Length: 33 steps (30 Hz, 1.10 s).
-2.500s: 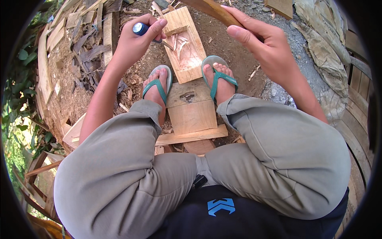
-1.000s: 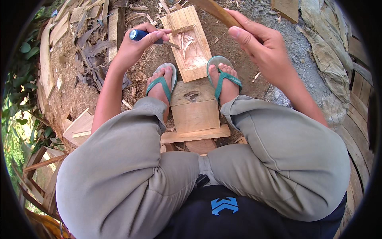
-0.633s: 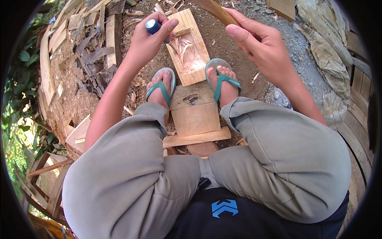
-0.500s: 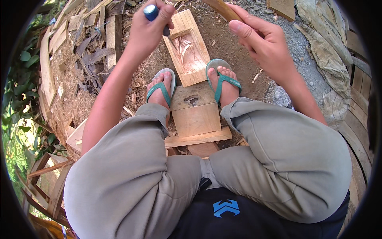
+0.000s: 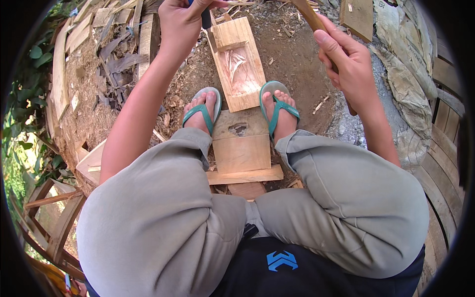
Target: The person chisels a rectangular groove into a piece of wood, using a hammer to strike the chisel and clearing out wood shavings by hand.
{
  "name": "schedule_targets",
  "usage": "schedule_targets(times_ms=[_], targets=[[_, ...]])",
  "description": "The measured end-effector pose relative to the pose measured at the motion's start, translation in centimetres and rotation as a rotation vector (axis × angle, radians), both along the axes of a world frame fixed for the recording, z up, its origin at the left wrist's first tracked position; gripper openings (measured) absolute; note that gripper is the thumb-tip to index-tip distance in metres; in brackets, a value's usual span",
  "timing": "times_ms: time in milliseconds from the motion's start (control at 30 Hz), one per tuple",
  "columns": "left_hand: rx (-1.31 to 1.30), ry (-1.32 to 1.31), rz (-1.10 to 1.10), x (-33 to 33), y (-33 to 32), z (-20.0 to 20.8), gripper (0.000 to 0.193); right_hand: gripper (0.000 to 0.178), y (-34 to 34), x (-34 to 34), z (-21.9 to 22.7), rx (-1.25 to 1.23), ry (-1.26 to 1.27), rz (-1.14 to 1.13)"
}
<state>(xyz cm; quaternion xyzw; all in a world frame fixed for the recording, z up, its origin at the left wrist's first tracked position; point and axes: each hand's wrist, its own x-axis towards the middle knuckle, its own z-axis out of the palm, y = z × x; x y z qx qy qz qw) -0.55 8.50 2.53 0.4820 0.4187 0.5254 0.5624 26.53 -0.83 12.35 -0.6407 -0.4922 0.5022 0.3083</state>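
At the top, my left hand (image 5: 179,27) is closed round a chisel (image 5: 206,19) with a blue and black handle. Its blade points down at the left rim of a pale wooden block (image 5: 253,55); whether it touches cannot be made out. A rectangular hollow is cut into the block, with curled shavings (image 5: 233,63) inside. My right hand (image 5: 350,59) grips a brown wooden tool handle (image 5: 308,15), raised to the right of the block. The head of that tool is out of view. My sandalled feet stand on either side of the block's near end.
A squared wooden block (image 5: 242,153) lies between my feet, with a crosswise strip (image 5: 252,175) nearer me. Scrap boards (image 5: 146,44) and dark bark pieces lie at left. A board (image 5: 357,21) and a crumpled sack (image 5: 403,74) are at right, by grey gravel (image 5: 349,123).
My left hand has moved up and slightly left, so the chisel's handle end leaves the picture. My right hand has shifted right and down, carrying the wooden handle away from the block.
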Motion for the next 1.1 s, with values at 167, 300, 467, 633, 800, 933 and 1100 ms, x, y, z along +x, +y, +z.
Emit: schedule_targets(times_ms=[167, 300, 467, 633, 800, 933, 1100], targets=[[0.066, -0.089, 0.081, 0.8, 0.4, -2.5, 0.025, 0.047, 0.1, -0.2, -0.2, -0.026, 0.022, 0.022], [-0.030, -0.031, 0.077, 0.9, -0.2, -3.4, 0.030, 0.048, 0.1, -0.3, -0.3, -0.027, 0.004, 0.022], [-0.111, -0.121, 0.118, 0.2, -1.0, -2.9, 0.028, 0.049, 0.0, -0.2, -0.7, -0.059, 0.015, -0.008], [-0.111, -0.317, 0.043, -2.6, -0.6, -0.9, 0.023, 0.056, 0.9, 1.8, -5.1, -0.018, -0.169, 0.144], [-0.026, -0.034, 0.141, -4.5, 0.2, 2.1, 0.019, 0.073, 1.6, 2.0, -10.0, -0.241, -0.525, 0.352], [-0.225, 0.530, -0.047, -5.0, 0.9, 1.8, 0.026, 0.089, 0.8, -0.4, -13.6, -0.144, -0.602, 0.357], [-0.203, 0.972, -0.358, -4.4, 0.0, -3.7, 0.032, 0.100, 0.6, -2.3, -14.6, -0.074, -0.597, 0.363]])
